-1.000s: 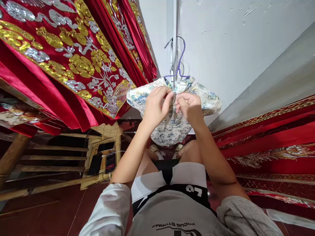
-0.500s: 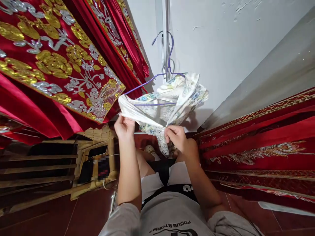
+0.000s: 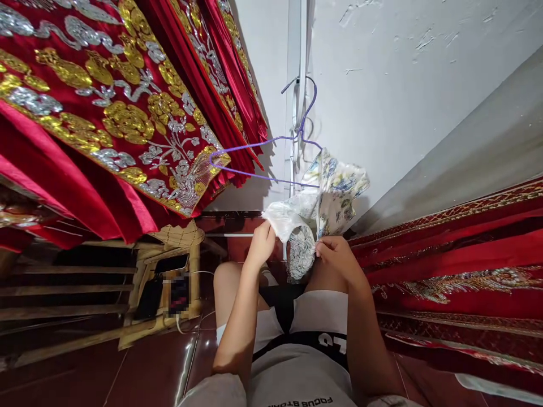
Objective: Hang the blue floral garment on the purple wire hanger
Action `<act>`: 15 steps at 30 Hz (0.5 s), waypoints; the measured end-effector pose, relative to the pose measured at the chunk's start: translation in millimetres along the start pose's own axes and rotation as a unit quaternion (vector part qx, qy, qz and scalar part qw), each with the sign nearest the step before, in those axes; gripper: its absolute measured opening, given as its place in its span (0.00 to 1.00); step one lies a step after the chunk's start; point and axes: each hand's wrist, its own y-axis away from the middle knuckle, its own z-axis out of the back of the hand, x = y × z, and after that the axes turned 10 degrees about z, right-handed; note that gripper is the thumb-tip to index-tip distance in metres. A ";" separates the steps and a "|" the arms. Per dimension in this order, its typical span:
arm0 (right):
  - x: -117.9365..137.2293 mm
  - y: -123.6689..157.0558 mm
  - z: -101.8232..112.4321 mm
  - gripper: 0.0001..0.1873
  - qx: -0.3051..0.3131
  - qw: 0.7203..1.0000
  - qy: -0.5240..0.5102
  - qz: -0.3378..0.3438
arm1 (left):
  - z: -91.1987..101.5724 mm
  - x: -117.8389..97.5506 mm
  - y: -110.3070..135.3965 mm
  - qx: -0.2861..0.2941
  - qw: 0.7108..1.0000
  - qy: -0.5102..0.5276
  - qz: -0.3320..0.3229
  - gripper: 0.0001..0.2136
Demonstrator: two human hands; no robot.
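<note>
A white garment with a blue and yellow floral print (image 3: 341, 178) hangs from the right end of a purple hanger (image 3: 263, 176). The hanger's left end is bare, and its hook rests on a fitting at the white wall pole. My left hand (image 3: 262, 244) is closed on the garment's left shoulder edge, below the hanger. With fingers pinched, my right hand (image 3: 335, 254) grips the garment's front edge lower down. A gathered, lace-like part of the cloth dangles between my hands.
Red cloth embroidered in gold and silver (image 3: 127, 121) hangs at the left. More red decorated fabric (image 3: 466, 265) hangs at the right. A bamboo chair (image 3: 123, 333) at lower left holds dark items and a cable. The white wall (image 3: 403, 85) stands ahead.
The garment's left shoulder has come off the hanger's left end. My left hand has moved right and down with that side of the cloth; my right hand still pinches the front edge.
</note>
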 end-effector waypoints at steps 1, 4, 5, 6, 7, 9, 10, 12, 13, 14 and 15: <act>-2.1 0.8 0.0 0.15 0.010 1.000 0.004 -0.004 | -2.3 -3.6 2.5 0.010 0.999 0.049 -0.017 0.16; -6.4 -0.7 -1.9 0.19 -0.016 1.000 0.021 0.000 | -13.1 -19.2 12.6 0.030 0.966 0.253 -0.053 0.20; -6.8 -2.8 -2.9 0.19 -0.044 0.999 0.023 0.014 | -16.6 -25.9 17.0 0.045 0.951 0.298 -0.060 0.20; -6.7 -5.6 -4.2 0.20 -0.070 0.997 0.018 0.032 | -19.5 -33.1 21.8 0.066 0.942 0.321 -0.071 0.20; -6.0 -8.8 -6.1 0.21 -0.087 0.995 0.000 0.051 | -21.7 -40.5 26.8 0.085 0.940 0.320 -0.088 0.19; -3.7 -15.1 -12.4 0.26 -0.059 0.993 -0.077 0.069 | -23.6 -54.4 36.2 0.111 0.948 0.266 -0.137 0.17; -2.0 -17.6 -16.6 0.31 -0.022 0.990 -0.127 0.065 | -23.2 -60.3 39.9 0.113 0.955 0.223 -0.161 0.16; 3.1 -21.1 -25.7 0.36 0.058 0.975 -0.208 0.046 | -20.0 -67.8 43.7 0.084 0.967 0.130 -0.201 0.13; 7.0 -22.4 -29.5 0.35 0.100 0.968 -0.224 0.042 | -17.1 -68.9 43.6 0.061 0.971 0.092 -0.213 0.11; 11.9 -23.8 -31.9 0.31 0.142 0.964 -0.222 0.045 | -13.4 -67.9 42.3 0.044 0.973 0.067 -0.217 0.10; 17.9 -25.6 -32.4 0.27 0.182 0.961 -0.203 0.054 | -8.9 -64.9 40.0 0.041 0.974 0.055 -0.216 0.11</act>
